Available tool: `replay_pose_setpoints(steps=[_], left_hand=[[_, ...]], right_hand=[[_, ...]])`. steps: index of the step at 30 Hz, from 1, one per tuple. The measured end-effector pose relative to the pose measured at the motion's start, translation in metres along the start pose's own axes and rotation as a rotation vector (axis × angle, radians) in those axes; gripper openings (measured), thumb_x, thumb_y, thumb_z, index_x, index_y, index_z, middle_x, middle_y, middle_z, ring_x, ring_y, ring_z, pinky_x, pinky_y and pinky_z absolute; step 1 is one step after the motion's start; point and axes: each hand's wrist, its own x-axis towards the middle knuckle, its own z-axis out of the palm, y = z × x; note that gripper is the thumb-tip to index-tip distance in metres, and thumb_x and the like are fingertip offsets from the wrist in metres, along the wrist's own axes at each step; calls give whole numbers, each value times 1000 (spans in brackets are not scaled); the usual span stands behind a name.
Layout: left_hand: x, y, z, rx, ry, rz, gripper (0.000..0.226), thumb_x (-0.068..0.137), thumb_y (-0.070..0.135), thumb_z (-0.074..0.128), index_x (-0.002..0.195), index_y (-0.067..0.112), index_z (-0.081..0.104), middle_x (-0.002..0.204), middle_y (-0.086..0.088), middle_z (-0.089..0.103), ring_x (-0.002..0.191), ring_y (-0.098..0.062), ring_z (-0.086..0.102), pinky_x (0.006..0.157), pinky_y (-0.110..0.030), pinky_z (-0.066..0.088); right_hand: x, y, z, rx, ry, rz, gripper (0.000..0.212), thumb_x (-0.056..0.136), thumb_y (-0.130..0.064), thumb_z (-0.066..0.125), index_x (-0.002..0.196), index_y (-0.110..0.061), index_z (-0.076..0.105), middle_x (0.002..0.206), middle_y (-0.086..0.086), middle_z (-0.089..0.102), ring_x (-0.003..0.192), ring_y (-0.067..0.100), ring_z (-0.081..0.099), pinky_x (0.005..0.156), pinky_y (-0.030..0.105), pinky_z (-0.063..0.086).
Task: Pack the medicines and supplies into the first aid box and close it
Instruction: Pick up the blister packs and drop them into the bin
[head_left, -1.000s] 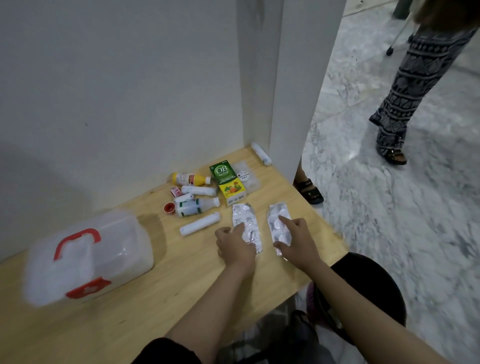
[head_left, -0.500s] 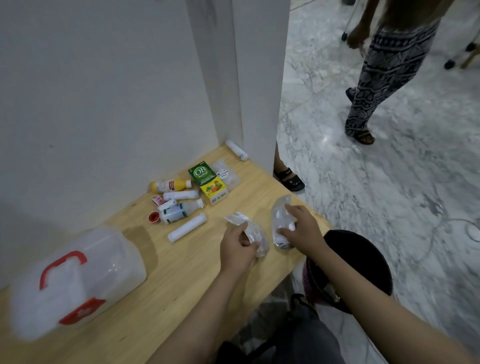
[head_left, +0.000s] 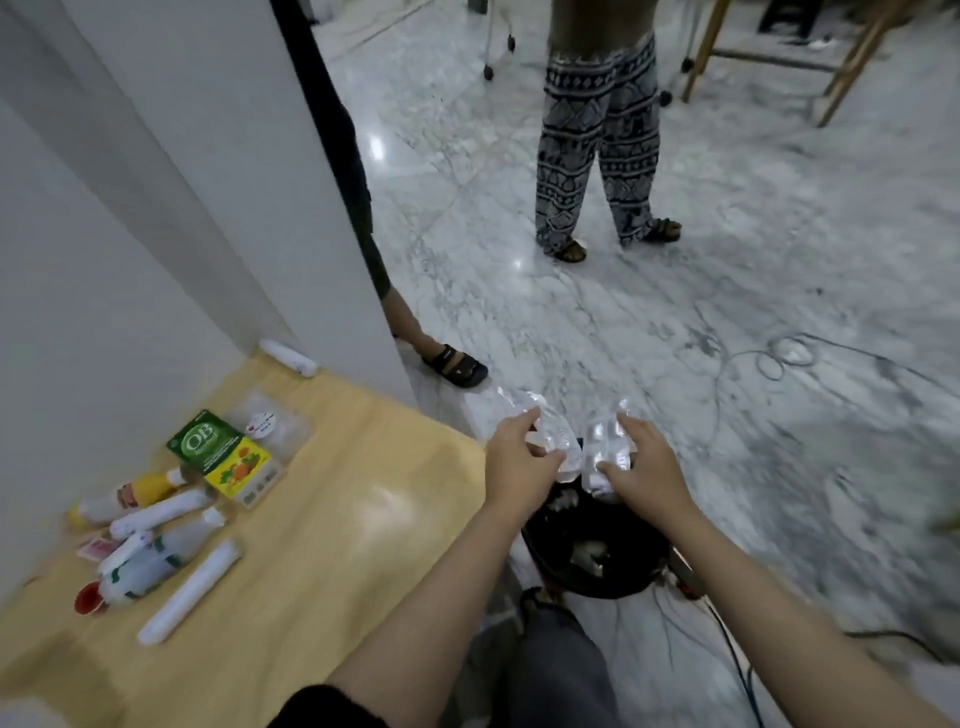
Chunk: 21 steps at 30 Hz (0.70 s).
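My left hand (head_left: 517, 460) grips a silver blister pack (head_left: 550, 434) and my right hand (head_left: 647, 467) grips a second blister pack (head_left: 605, 449). Both packs are held side by side in the air, past the right edge of the wooden table (head_left: 332, 519) and above a black bin (head_left: 597, 556). On the table's left lie a green and yellow medicine box (head_left: 221, 452), a yellow bottle (head_left: 135, 493), white tubes (head_left: 161, 514), a clear bottle (head_left: 150, 561), a long white roll (head_left: 189, 592) and a red cap (head_left: 88, 597). The first aid box is out of view.
A white partition wall (head_left: 208, 182) backs the table, with a white roll (head_left: 288, 357) lying at its foot. A person in patterned trousers (head_left: 597, 145) stands on the marble floor; another sandalled foot (head_left: 457, 364) shows beside the partition. Cables (head_left: 779, 358) lie on the floor.
Both hands lifted the blister packs off the table and carried them rightward, over the black bin. The view swung right, and the first aid box left the frame.
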Motion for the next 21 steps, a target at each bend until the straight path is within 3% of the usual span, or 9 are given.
replay_pose_setpoints(steps=[3,7,11,15,19,21], left_hand=[[19,-19,53,88,-118,-61,64,75,18,68,135,16,47,135,-3,52,103,-17,61,87,-25,47],[41,-73,111,189,-210,-199,61,80,7,60,139,10,42,142,-8,46,129,-23,44,100,-27,36],[59,-139,154,214,-242,-318,61,81,4,53,140,12,40,141,-9,48,124,-28,49,96,-34,45],[66,-189,181,229,-239,-323,60,81,4,51,140,13,41,136,-10,52,119,-29,52,94,-35,46],[75,-217,197,227,-290,-300,55,82,8,52,135,18,46,127,-9,58,111,-27,57,92,-36,48],[78,-223,198,267,-369,-274,55,83,11,54,136,20,45,129,-8,58,113,-25,56,93,-33,47]], right_hand=[[11,44,-2,-3,10,116,68,81,-6,64,142,-12,36,140,11,42,127,23,42,92,21,29],[28,110,22,-63,-35,236,60,82,-3,62,136,0,38,140,18,42,128,29,41,97,27,33],[45,180,59,-134,-109,324,55,82,0,60,131,9,38,139,21,42,127,34,41,100,36,37],[55,232,96,-185,-197,321,72,85,-6,61,145,-3,22,151,15,28,139,30,29,108,33,29],[64,264,116,-164,-192,314,60,81,-14,63,135,-7,38,134,17,46,127,35,43,96,37,41],[68,281,126,-150,-208,309,66,81,-22,63,140,-10,34,142,17,41,134,34,37,100,41,44]])
